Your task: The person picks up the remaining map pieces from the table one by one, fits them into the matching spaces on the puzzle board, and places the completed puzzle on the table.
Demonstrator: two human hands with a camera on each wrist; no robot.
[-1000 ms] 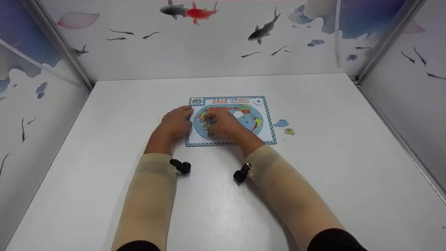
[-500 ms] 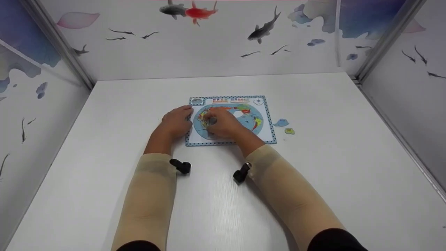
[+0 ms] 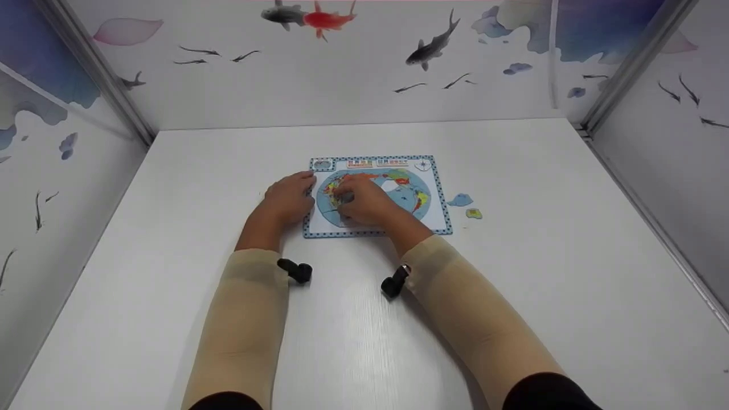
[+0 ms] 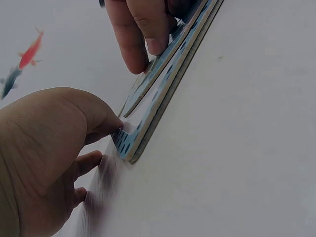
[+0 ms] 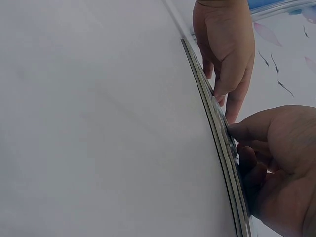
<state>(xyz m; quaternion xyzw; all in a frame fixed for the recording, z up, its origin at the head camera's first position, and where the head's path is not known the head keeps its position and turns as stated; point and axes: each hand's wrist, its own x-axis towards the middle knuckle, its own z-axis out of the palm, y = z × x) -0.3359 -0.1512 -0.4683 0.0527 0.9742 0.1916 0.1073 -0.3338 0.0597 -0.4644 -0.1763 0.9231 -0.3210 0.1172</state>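
Observation:
A world map puzzle board [image 3: 379, 234] with a dotted blue border lies mid-table. My left hand [image 3: 289, 196] rests at its left side; in the left wrist view, that hand's thumb [image 4: 106, 116] presses near the board's corner and the other fingers reach down beside the edge. Over the left part of the oval map, my right hand [image 3: 367, 200] bends its fingers and thumb together at a puzzle piece, which they mostly cover. Seen from the right wrist, the right thumb [image 5: 247, 129] meets the map surface, with the curled fingers [image 5: 254, 173] low beside it.
Right of the board lie a blue loose piece [image 3: 460, 200] and a smaller yellow-green piece [image 3: 474, 213]. A white gap [image 3: 389, 186] shows in the map's upper middle. White panels printed with fish [image 3: 433, 51] enclose the table's back and sides.
The right fingertips have shifted slightly on the map; the pale tilted bit seen between them at first no longer shows. The left hand stays put.

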